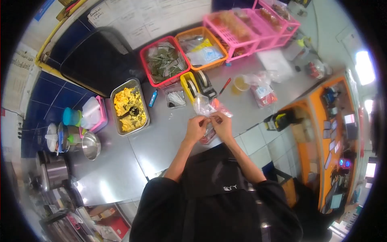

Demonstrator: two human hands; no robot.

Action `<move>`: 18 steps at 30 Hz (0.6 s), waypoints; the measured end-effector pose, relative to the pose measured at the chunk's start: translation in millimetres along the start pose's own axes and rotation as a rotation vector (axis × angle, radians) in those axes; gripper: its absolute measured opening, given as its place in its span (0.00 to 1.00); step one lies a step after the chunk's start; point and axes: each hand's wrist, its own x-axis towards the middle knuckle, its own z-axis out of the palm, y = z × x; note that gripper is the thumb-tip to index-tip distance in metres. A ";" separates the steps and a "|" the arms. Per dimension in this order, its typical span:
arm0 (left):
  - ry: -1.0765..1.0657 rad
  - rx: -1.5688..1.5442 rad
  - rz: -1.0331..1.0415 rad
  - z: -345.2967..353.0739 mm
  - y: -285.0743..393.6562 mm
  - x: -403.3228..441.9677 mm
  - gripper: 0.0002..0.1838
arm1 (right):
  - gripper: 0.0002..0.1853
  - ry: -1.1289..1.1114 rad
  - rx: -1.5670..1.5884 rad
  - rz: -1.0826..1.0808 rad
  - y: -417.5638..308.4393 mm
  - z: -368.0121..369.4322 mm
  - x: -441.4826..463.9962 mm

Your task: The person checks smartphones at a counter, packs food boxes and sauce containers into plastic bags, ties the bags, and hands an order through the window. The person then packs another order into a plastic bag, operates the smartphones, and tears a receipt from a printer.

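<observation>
- The left hand [195, 129] and the right hand [222, 126] are side by side, and the fingers of each seem pinched, with no clear gap, on the gathered plastic of a clear bag [202, 105].
- This bag is on the metal surface [161, 139], close to its front edge, just before the person's body; some red content shows below the fingers.
- If one grip becomes loose, I think the gathered plastic could open again, because thin film is slippery and springs back.
- If the fingers pull too strongly, the film could tear near the pinch, and the content could come out.
- Because the edge is so near, a bag released without care might slide down to the floor.
- Behind the bag stands the tape holder [188, 85]; a wide movement of the plastic might catch on it.
- The cup [240, 84] stands farther to the right, with a red pen [225, 86] beside it. A careless right elbow or sleeve could, in my opinion, tip the cup and wet the surface.
</observation>
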 end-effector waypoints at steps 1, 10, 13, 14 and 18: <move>-0.012 0.007 0.028 -0.1 -0.6 0.8 0.07 | 0.05 -0.004 -0.004 -0.001 -0.4 -0.4 0.5; -0.089 0.101 0.100 -0.1 -7.3 5.5 0.05 | 0.03 -0.048 0.088 0.119 -0.5 -1.9 0.6; -0.089 0.063 0.068 -0.3 -5.3 4.3 0.06 | 0.03 -0.066 0.112 0.147 -1.0 -3.0 2.4; -0.087 0.063 0.070 -0.3 -4.9 4.5 0.06 | 0.03 -0.065 0.090 0.138 -1.8 -3.4 2.3; -0.074 0.074 0.073 1.1 -6.6 4.2 0.07 | 0.04 -0.079 0.144 0.171 -1.6 -4.0 1.8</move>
